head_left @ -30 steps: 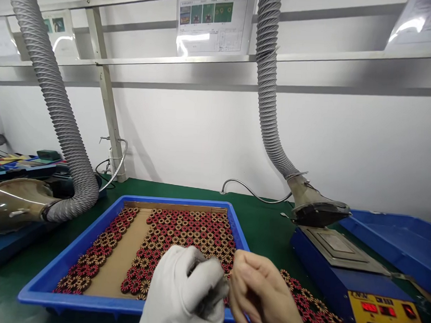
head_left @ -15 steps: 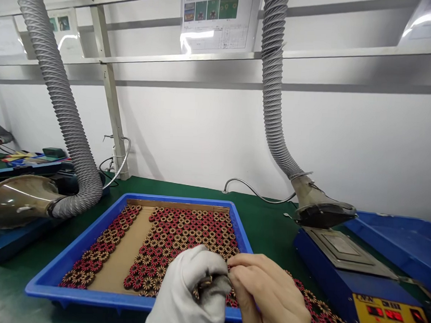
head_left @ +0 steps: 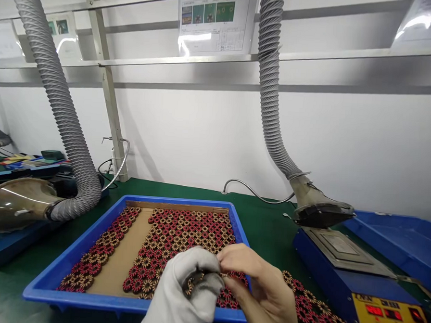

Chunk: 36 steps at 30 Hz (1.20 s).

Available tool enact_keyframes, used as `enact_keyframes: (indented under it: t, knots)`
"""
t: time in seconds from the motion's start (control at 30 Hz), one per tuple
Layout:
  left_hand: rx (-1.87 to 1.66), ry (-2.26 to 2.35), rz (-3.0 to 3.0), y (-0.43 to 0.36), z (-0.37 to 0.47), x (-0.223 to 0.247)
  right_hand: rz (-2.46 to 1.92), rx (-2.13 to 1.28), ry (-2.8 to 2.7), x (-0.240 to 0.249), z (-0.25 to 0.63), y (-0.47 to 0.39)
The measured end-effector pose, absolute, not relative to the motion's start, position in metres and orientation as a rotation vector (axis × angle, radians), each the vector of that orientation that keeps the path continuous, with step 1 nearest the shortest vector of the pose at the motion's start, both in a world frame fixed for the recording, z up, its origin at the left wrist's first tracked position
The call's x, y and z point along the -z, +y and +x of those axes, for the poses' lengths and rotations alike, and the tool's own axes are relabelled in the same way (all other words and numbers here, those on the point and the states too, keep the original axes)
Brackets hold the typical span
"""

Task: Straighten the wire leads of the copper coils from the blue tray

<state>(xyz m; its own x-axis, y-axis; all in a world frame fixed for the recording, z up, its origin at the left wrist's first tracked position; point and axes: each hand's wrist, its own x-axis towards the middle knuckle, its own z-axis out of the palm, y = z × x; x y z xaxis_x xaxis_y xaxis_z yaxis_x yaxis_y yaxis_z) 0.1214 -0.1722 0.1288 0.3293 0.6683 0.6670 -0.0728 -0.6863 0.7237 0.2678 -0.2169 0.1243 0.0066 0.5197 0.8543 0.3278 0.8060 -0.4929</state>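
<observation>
My left hand, in a white glove with greyed fingertips, curls round a copper-coloured wound stator core, mostly hidden in the fingers. My bare right hand meets the glove's fingertips with thumb and forefinger pinched. What lies in that pinch is too small to make out. Both hands are over the front right part of a blue tray. Rows of red and copper-coloured stator cores lie in the tray on a brown cardboard sheet.
More stator cores lie on the green mat right of my hands. Beyond them stands a blue machine with a yellow display panel and a flat metal top, under a fume hose. Another blue tray is behind it. A second hose hangs left.
Both hands have shifted slightly left together. My right thumb and forefinger are spaced differently around the glove's tips, and the stator core shows a little differently inside the glove.
</observation>
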Motion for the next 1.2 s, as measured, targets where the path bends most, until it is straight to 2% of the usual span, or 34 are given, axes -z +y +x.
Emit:
enact_keyframes:
  t: [0.1, 0.2, 0.37, 0.47, 0.83, 1.2]
  knots:
    - [-1.216, 0.500, 1.785, -0.1717, 0.1232, -0.1344, -0.612, -0.115, -1.617, -0.1243, 0.2667, -0.2138]
    - [-1.162, 0.437, 1.762, -0.1712, 0.1257, -0.1366, -0.608, -0.105, -1.612, -0.1237, 0.2641, -0.2145]
    - [-1.318, 0.511, 1.962, -0.1739, 0.1229, -0.1330, -0.650, -0.382, -1.296, -0.1223, 0.2620, -0.2207]
    - [-1.457, 0.593, 2.070, -0.1760, 0.1196, -0.1336, -0.614, -0.303, -1.188, -0.1225, 0.2639, -0.2230]
    - [-1.759, 0.591, 2.196, -0.1786, 0.1231, -0.1311, -0.673, 0.050, -1.499, -0.1219, 0.2581, -0.2194]
    - [-1.780, 0.501, 2.154, -0.1726, 0.1258, -0.1267, -0.667, -0.146, -1.487, -0.1201, 0.2614, -0.2159]
